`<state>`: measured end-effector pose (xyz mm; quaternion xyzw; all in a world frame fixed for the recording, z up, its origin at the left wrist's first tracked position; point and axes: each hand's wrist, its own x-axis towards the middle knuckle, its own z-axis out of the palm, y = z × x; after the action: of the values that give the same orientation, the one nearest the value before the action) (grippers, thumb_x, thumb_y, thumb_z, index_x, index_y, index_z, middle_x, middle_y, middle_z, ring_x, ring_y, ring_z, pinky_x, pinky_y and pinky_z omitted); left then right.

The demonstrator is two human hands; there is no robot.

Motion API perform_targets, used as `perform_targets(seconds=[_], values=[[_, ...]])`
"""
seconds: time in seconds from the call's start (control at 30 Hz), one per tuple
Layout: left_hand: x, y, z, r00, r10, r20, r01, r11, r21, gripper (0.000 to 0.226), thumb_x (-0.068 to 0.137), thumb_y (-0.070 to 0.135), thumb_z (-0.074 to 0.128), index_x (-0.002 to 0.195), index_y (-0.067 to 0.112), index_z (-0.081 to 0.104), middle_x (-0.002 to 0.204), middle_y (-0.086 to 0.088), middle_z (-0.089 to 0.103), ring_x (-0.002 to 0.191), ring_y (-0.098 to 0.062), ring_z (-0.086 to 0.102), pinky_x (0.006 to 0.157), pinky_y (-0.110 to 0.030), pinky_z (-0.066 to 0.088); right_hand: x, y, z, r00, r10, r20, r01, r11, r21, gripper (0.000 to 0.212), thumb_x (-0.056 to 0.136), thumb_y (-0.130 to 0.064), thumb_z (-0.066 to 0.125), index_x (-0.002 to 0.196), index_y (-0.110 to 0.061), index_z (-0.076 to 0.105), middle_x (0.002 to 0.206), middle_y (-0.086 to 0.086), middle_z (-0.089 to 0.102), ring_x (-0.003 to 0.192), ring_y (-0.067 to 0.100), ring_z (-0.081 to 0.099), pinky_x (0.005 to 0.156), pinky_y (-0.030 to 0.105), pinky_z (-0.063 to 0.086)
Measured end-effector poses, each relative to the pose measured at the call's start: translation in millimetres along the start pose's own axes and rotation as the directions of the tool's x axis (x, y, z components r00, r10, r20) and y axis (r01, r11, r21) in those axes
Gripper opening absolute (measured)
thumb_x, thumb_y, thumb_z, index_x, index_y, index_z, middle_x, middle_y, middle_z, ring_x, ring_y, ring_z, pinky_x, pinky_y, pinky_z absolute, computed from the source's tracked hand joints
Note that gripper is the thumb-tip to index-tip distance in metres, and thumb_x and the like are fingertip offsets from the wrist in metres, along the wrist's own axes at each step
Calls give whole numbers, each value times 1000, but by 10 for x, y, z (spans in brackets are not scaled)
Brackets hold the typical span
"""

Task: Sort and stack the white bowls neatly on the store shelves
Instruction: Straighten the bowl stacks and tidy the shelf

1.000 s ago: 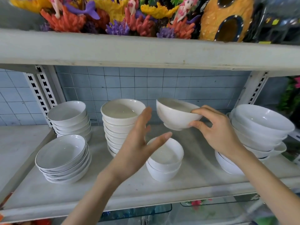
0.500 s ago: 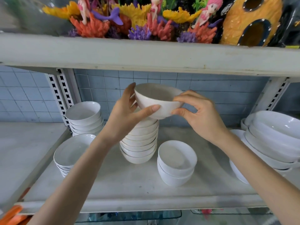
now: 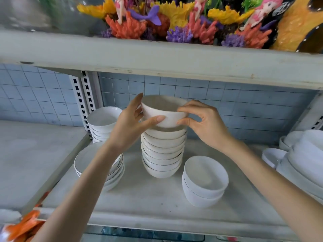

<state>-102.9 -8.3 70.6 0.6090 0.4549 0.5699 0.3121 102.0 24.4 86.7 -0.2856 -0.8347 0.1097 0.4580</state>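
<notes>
— On the shelf (image 3: 139,198), what stands in the middle?
— One tall stack of white bowls (image 3: 162,154), and at its very top one more bowl (image 3: 166,116).
— Who holds it?
— The left hand (image 3: 127,130) and the right hand (image 3: 204,126) grip its sides.

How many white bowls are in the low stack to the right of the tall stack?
2. The lower white ceramic bowl stands on the pale shelf board; the upper white bowl nests in it. No third rim shows.
</notes>
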Motion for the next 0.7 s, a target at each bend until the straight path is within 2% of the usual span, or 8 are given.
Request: perform_targets(seconds=[0.07, 0.13, 0.2, 0.33, 0.43, 0.5, 0.63, 0.7], values=[[-14, -59, -20, 1000, -3, 7, 3, 999, 38, 109, 57, 46, 80, 148, 13, 29, 139, -1, 51, 129, -11, 49, 109, -31, 39, -25, 14, 23, 999, 25, 26, -26, 999, 24, 21, 77, -9, 71, 97, -5, 71, 88, -11, 57, 84, -4, 53, 80, 8, 37], [-25, -96, -23, 1000, 1, 7, -1, 997, 75, 108, 57, 48, 79, 147, 14, 31, 141, 0, 50, 132, -9, 45, 108, -22, 35, -52, 12, 43, 999, 27, 32, -28, 999, 30, 21, 77, -8, 70, 97, -3, 71, 89, -10, 58, 85, 3, 54, 80, 7, 37], [-35, -117, -13, 1000, 1, 11, -2, 997, 83, 108, 55, 48, 80, 147, 15, 33, 138, 2, 53, 130, -6, 46, 107, -20, 35, -74, 16, 57, 999, 23, 33, -24, 999, 24, 20, 78, -9, 69, 97, -3, 71, 89, -7, 59, 86, 8, 54, 80, 8, 38], [-60, -193, 0, 999, -5, 43, 3, 998, 57, 104, 58, 47, 81, 145, 15, 34, 131, 3, 58, 126, -7, 51, 111, -36, 38, -130, 73, 89, 998, 17, 63, -17, 1000, -2, 21, 81, -13, 62, 97, -4, 72, 86, 0, 65, 84, 13, 53, 77, 11, 39], [-68, -260, -7, 998, -2, 59, -1, 998, 58, 109, 53, 58, 79, 144, 19, 35, 132, 0, 58, 126, -8, 51, 110, -39, 40, -170, 122, 118, 995, 53, 82, -55, 998, 18, 22, 83, -16, 61, 98, -5, 72, 84, 7, 66, 83, 21, 54, 77, 21, 42], [-66, -284, -6, 998, 2, 61, -5, 999, 50, 99, 56, 55, 78, 140, 24, 37, 131, 0, 58, 125, -8, 52, 109, -38, 40, -178, 134, 127, 994, 61, 86, -64, 997, 33, 22, 83, -17, 61, 98, -5, 72, 85, 8, 66, 84, 22, 54, 78, 25, 43], [-66, -318, 8, 997, 28, 77, -32, 998, 47, 71, 63, 50, 78, 124, 36, 43, 125, 3, 59, 121, -8, 54, 108, -38, 41, -179, 130, 128, 994, 32, 105, -33, 999, 5, 20, 86, -16, 58, 96, -3, 69, 86, 7, 65, 85, 19, 52, 79, 22, 41], [-68, -340, 11, 996, 61, 70, -64, 997, 39, 60, 68, 55, 72, 119, 38, 45, 109, 5, 60, 107, -8, 58, 98, -36, 46, -185, 124, 127, 994, 8, 111, -6, 1000, -13, 19, 87, -13, 55, 95, 0, 68, 83, 3, 63, 84, 11, 50, 78, 15, 38]])
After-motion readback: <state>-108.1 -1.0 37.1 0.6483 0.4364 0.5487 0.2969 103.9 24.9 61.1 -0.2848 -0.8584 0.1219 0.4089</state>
